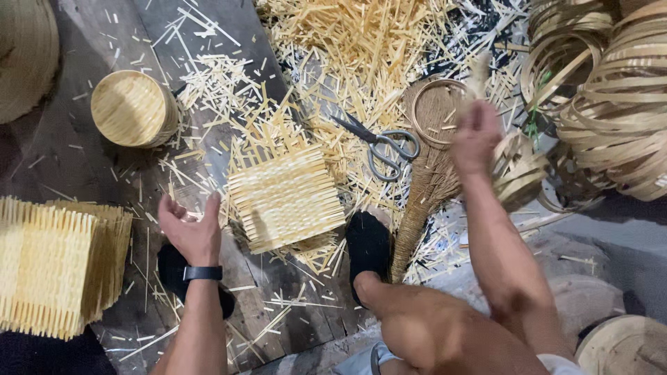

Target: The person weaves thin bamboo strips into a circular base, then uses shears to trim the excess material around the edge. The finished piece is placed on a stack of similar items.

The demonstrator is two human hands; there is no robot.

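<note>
A square woven mat of pale bamboo slats (286, 196) lies on the dark wooden boards between my feet. My left hand (189, 228), with a black band on the wrist, rests open just left of the mat, fingers near its edge. My right hand (475, 136) is raised and blurred over a coiled bamboo strip (520, 171); its fingers look closed, but I cannot tell what they grip. Grey-handled scissors (381, 144) lie among the offcuts between mat and right hand.
A stack of finished woven mats (61, 264) lies at the left. A round woven lid (132, 108) is at upper left. Large coils of bamboo strip (611, 90) fill the upper right. A bamboo ring (438, 111) and loose slat offcuts (361, 42) cover the boards.
</note>
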